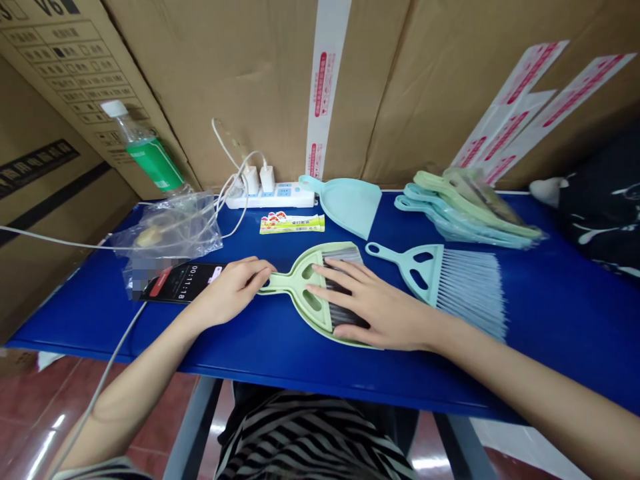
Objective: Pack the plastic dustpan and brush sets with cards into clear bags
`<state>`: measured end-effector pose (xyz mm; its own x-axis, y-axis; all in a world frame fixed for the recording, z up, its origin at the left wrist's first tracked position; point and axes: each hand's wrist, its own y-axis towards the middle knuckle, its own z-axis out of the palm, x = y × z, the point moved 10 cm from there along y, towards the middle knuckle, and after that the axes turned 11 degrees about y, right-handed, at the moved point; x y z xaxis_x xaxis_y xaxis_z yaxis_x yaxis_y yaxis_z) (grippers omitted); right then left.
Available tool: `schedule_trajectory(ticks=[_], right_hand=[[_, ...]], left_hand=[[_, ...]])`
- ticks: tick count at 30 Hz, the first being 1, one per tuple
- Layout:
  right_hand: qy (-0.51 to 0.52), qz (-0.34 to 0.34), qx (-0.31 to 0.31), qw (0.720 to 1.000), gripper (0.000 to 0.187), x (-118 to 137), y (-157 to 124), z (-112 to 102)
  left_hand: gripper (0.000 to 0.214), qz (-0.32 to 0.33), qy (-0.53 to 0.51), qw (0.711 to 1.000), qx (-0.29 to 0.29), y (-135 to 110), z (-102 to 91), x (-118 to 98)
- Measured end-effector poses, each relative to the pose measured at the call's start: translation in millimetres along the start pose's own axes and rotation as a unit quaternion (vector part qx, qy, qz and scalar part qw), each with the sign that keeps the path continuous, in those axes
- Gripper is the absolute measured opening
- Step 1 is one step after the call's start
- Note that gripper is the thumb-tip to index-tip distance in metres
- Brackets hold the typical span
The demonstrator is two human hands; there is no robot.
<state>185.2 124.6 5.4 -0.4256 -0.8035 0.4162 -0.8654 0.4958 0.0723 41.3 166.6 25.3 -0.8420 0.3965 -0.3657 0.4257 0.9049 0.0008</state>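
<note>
A light green hand brush (305, 291) lies on top of a matching green dustpan (306, 320), their handles lined up toward the left. My left hand (235, 290) pinches the handle ends between thumb and fingers. Spread flat, my right hand (377, 303) rests over the brush head and its dark bristles, partly hiding them. A light blue hand brush (425, 273) lies just right of it, bristles to the right. Behind sits a light blue dustpan (350, 203), its handle pointing left.
Bagged green and blue brush sets (465, 210) are piled at the back right. A power strip (285, 195) with white chargers stands against the cardboard. At left are a bottle (155, 160), a plastic bag (175, 223), a phone (185, 281) and cables. Small colourful packets (293, 225) lie mid-table.
</note>
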Motion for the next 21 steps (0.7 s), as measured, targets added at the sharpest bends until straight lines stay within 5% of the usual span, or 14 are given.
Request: schedule_trajectory(ticks=[4, 21], right_hand=[[0.032, -0.008, -0.004, 0.999, 0.061, 2.9, -0.2, -0.3], [0.061, -0.008, 0.007, 0.998, 0.058, 5.1, 0.7, -0.4]], left_hand=[[0.042, -0.021, -0.085, 0.995, 0.050, 1.6, 14.3, 3.0], [0.041, -0.014, -0.114, 0.992, 0.058, -2.4, 17.2, 3.3]])
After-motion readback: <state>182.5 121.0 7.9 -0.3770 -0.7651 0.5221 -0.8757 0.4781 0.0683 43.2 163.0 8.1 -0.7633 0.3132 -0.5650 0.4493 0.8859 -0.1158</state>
